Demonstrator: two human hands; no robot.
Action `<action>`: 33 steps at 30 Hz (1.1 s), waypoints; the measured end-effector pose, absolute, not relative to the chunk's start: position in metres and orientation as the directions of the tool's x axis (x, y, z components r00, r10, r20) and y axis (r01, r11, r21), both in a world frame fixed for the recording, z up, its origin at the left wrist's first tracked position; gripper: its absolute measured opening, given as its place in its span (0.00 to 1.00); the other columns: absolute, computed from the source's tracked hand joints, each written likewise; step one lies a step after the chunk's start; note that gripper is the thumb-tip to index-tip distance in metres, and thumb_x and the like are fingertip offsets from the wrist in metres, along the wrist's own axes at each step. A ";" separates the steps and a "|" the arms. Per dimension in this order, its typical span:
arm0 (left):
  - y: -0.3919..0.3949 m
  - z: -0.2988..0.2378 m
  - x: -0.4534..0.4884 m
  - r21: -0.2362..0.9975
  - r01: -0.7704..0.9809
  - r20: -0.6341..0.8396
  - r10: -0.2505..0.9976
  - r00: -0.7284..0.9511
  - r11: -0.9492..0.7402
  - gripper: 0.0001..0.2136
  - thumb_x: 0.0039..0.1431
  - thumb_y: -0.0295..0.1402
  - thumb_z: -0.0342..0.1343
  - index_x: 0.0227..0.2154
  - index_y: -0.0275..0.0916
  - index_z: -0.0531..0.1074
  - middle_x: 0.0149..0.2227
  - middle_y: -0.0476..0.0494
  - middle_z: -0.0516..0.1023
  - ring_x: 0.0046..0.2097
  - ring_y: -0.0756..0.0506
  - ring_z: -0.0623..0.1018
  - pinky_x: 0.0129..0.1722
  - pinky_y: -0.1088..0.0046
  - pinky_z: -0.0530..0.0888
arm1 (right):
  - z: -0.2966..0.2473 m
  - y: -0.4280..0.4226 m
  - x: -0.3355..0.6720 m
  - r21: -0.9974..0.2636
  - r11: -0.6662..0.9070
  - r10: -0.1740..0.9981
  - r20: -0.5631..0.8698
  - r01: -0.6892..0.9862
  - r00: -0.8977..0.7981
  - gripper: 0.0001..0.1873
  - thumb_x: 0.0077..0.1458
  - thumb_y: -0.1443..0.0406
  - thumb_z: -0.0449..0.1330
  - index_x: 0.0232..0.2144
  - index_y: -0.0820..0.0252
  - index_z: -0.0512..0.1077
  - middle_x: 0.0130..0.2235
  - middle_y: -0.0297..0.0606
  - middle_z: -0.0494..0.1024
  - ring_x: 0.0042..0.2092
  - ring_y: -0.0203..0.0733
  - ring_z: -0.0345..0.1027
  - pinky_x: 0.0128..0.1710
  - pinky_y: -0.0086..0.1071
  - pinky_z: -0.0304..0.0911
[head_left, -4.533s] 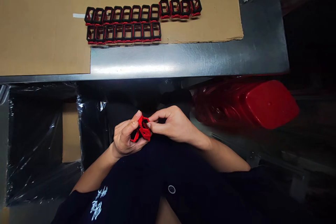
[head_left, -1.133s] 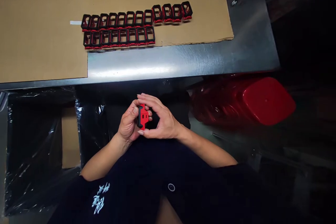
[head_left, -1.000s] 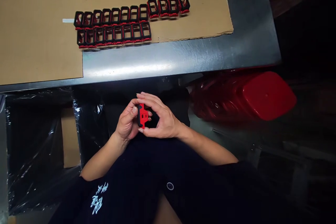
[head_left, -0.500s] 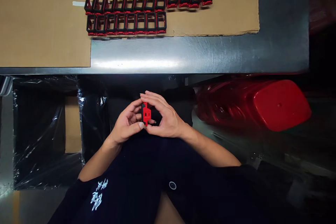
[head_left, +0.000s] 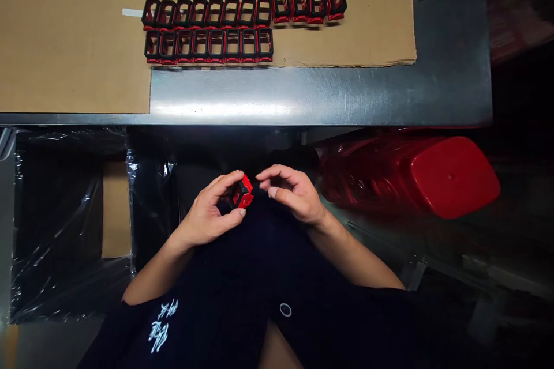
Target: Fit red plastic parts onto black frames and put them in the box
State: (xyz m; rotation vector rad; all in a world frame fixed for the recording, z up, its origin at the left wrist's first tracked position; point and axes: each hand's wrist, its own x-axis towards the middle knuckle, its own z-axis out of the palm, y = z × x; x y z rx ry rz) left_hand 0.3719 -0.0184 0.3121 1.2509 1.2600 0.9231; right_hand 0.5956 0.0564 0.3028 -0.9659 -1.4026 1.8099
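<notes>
Red-and-black moulded frame [head_left: 242, 193] pinched between the thumb and forefinger of the left hand [head_left: 208, 213] above the person's lap, a grip that leaves most of the frame exposed. Right hand [head_left: 294, 193] just beside it, its fingers [head_left: 277, 170] curled, parted from the frame. Two rows of matching frames [head_left: 208, 29] aligned near the front edge of a cardboard sheet [head_left: 73, 40], apparently laid out for easy counting and kept off the steel counter [head_left: 303, 98]. Stacked red tubs [head_left: 454, 176] below the counter's front edge, right; plastic-lined box [head_left: 56, 230] below it, left. White lettering [head_left: 158, 328] on dark clothing illegible; no brand visible.
</notes>
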 end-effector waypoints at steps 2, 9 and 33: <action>-0.019 0.309 0.372 0.979 0.186 -0.115 0.982 0.152 0.086 0.32 0.58 0.30 0.66 0.65 0.48 0.67 0.59 0.39 0.77 0.56 0.40 0.80 0.55 0.62 0.79 | 0.306 0.058 0.597 -0.914 -0.399 0.750 -0.280 -0.073 -0.600 0.12 0.55 0.59 0.63 0.38 0.61 0.80 0.26 0.33 0.76 0.25 0.33 0.66 0.26 0.28 0.62; -0.016 0.304 0.372 0.966 0.250 0.023 0.982 0.187 -0.070 0.34 0.58 0.25 0.63 0.67 0.48 0.63 0.57 0.41 0.79 0.56 0.40 0.80 0.61 0.55 0.75 | 0.321 0.054 0.580 -0.825 -0.563 0.614 -0.381 -0.046 -0.691 0.16 0.50 0.55 0.71 0.32 0.63 0.80 0.21 0.28 0.71 0.22 0.30 0.58 0.23 0.26 0.53; -0.016 0.311 0.387 0.983 -0.154 -0.101 0.995 0.023 0.103 0.37 0.53 0.25 0.69 0.64 0.50 0.63 0.69 0.36 0.64 0.57 0.40 0.79 0.58 0.61 0.78 | 0.307 0.045 0.568 -0.926 0.362 0.749 0.219 0.110 -0.625 0.06 0.61 0.64 0.64 0.34 0.56 0.81 0.26 0.35 0.80 0.28 0.38 0.71 0.31 0.32 0.67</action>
